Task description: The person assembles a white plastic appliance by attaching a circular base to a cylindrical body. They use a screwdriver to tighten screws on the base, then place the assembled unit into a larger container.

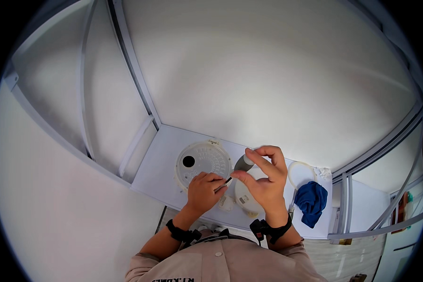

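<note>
My right hand grips a screwdriver by its thick grey handle, thumb on one side and fingers on the other. The dark shaft slants down to the left, toward my left hand. My left fingers are pinched together around the shaft's lower end; whether a small part sits at the tip is hidden. Beneath and beyond my left hand lies a round whitish plastic lid with a black round spot. A second white round cover lies partly under my right hand.
A small white part rests between the two round pieces. To the right are a pale ring, probably a gasket, and a crumpled blue cloth. White panels with grey metal frames enclose the white table at the back and left.
</note>
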Motion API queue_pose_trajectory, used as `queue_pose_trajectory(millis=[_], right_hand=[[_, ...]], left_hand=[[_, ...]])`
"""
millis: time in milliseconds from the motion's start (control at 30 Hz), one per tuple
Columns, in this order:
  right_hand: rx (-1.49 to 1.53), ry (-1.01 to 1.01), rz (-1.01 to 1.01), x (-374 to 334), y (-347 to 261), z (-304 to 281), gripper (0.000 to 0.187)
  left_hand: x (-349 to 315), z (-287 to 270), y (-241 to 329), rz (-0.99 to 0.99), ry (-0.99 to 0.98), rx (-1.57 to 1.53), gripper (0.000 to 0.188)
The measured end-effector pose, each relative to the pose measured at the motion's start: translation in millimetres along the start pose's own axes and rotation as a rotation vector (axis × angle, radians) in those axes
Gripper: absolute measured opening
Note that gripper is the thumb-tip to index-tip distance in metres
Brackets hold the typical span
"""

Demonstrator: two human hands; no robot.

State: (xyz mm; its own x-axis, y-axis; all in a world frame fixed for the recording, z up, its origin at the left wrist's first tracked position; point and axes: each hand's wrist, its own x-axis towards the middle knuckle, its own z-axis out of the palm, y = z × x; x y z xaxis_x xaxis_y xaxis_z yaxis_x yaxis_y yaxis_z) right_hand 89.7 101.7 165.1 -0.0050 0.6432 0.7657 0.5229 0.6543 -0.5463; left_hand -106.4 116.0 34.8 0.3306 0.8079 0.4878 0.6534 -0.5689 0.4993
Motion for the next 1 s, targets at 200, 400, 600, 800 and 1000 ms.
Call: queue_pose_trajectory(millis=[200,400,600,800,1000], right_hand=[[0.14,-0.023,0.139,0.2,-4.0,-2.9,0.04],[0.102,0.012,0.028,8.2,-1.4,0.2,0.04],[0.07,-0.026,0.068,-3.3,2.9,-2.9,0.04],[0.187,-0.085,0.095,8.3,-4.3,1.1,0.038],[0.14,-0.05,-0.037,4.3,-1.9,2.4,0.041]], left_hand=[[1.2,1.6,-2.0,0.048,0.045,-0.004,0.022],[1.0,1.8,-2.4,0.034,0.025,-0.008,0.019],[1.8,-0.3,-1.1,0.026,0.008,-0.004,0.019],[0.6,2.0,-3.3,0.029,0.019,-0.011,0.02],[3.8,-0.4,0.4,0.036,0.011,0.001,0.02]])
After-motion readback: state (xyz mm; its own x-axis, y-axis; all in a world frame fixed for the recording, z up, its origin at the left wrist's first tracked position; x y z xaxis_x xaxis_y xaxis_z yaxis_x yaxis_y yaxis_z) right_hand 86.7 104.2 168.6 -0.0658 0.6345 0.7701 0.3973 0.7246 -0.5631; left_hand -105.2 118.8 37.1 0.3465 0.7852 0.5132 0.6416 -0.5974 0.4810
